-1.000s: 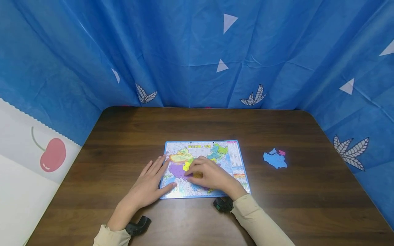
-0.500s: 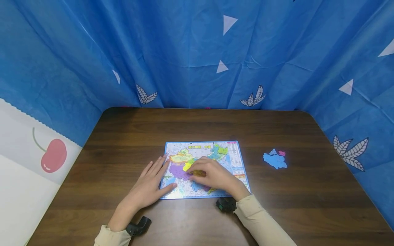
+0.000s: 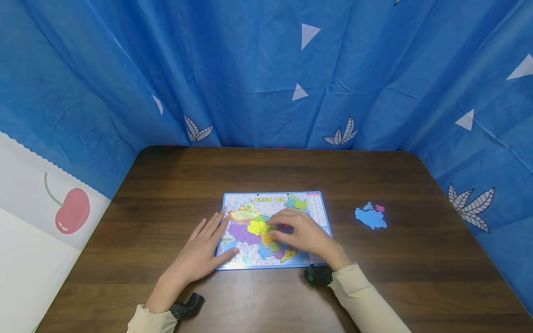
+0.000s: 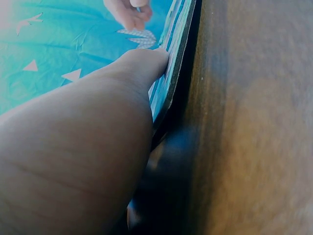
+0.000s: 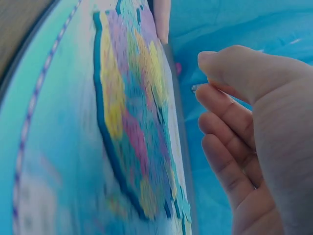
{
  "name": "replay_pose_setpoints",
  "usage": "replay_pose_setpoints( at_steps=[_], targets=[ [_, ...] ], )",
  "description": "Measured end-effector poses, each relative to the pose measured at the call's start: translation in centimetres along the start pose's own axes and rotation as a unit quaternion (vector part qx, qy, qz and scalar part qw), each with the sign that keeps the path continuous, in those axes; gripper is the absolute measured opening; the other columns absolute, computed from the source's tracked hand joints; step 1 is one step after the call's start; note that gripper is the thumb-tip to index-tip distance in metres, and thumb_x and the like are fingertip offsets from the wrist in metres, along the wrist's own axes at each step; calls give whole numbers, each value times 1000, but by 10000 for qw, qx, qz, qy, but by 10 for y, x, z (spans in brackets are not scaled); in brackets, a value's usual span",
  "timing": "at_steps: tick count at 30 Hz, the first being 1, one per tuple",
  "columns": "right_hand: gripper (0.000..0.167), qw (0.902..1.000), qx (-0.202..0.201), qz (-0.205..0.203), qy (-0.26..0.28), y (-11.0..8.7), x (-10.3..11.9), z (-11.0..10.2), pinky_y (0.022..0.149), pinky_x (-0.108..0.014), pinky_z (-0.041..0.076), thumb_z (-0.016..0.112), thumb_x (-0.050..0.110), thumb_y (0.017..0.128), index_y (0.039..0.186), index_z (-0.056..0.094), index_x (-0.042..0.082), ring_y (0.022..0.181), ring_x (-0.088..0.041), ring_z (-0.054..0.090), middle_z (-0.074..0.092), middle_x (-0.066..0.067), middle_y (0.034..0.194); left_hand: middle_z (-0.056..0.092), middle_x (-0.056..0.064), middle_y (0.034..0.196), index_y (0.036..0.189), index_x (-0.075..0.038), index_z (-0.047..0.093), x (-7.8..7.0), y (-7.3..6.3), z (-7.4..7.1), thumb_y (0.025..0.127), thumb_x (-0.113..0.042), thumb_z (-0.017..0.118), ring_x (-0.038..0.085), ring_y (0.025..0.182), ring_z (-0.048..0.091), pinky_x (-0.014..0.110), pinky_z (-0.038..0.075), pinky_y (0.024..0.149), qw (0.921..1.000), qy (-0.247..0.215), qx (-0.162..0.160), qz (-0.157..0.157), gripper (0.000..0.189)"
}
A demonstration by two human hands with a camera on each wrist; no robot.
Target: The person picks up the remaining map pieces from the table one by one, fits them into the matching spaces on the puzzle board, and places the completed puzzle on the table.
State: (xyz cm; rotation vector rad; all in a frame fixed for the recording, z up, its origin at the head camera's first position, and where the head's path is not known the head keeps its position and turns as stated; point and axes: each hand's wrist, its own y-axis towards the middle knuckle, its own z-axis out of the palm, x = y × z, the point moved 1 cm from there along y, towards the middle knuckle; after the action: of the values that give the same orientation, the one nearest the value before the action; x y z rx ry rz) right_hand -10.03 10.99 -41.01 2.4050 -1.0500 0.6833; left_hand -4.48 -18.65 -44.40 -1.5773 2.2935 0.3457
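A map puzzle board [image 3: 239,199] with a blue border lies on the table, its coloured pieces forming a map. My left hand [image 3: 200,252] rests flat with spread fingers over the board's left edge; its thumb lies across the lower left corner. Above the map's right part hovers my right hand [image 3: 301,233], thumb and fingers loosely bent and apart from the board in the right wrist view [image 5: 230,122]. Nothing shows between its fingertips. Just left of those fingertips lies a yellow puzzle piece [image 3: 257,226], with a purple piece [image 3: 243,233] beside it. The hand hides part of the map's east.
To the board's right, loose on the brown wooden table [image 3: 416,263], lie a large blue puzzle piece [image 3: 370,218], a small blue piece [image 3: 368,206] and a pink piece [image 3: 379,208]. A blue curtain [image 3: 250,92] hangs behind the table.
My right hand has lifted off the middle of the map and moved right, uncovering the yellow piece and the lower map. The left hand has stayed in place.
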Motion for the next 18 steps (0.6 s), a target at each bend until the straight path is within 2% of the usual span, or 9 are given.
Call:
replay_pose_setpoints(
  at_steps=[9,18],
  targets=[
    [28,9992,-377,-104,-74,-14,-13,-13,98,-40,58,83,26,89,116,78,21,111,-7,66,75,13,114,17,8,173,163,-10,29,0,0,0,94,-68,58,30,160,17,54,10,129,10000,-11,10,-35,95],
    [33,9971,-636,274,-317,-32,-26,-27,96,-43,59,83,24,89,121,77,20,114,-13,67,74,11,118,20,10,172,162,-10,31,-1,0,0,94,-67,59,31,159,19,57,13,128,9999,-13,-112,49,94]
  ],
)
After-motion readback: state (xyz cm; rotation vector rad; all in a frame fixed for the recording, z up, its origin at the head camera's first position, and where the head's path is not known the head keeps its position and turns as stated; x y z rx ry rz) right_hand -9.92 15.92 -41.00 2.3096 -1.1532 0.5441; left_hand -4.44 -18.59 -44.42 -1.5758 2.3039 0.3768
